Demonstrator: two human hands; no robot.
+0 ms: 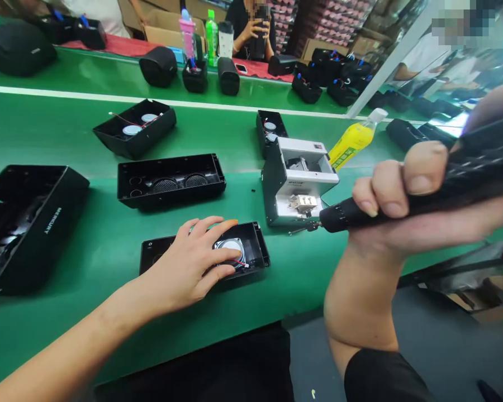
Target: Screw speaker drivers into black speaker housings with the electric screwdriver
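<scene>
My left hand (197, 259) lies with spread fingers over a black speaker housing (257, 245), its fingertips around a round speaker driver (231, 245). A short red-and-black wire with a white plug shows beside the thumb. The left part of that housing is hidden under the hand. My right hand (402, 190) is wrapped round a black electric screwdriver (339, 216), held level above the bench. Its bit points left, with a screw seemingly at the tip, in front of a grey-and-black screw feeder (305, 178). Whether the bit touches the feeder I cannot tell.
More black housings (171, 181) stand on the green bench (218, 335); one (134, 128) holds two drivers. A larger housing (54, 223) is at left. Behind the feeder leans a yellow bottle (356, 137). Across the bench a co-worker (255, 28) holds a dark object.
</scene>
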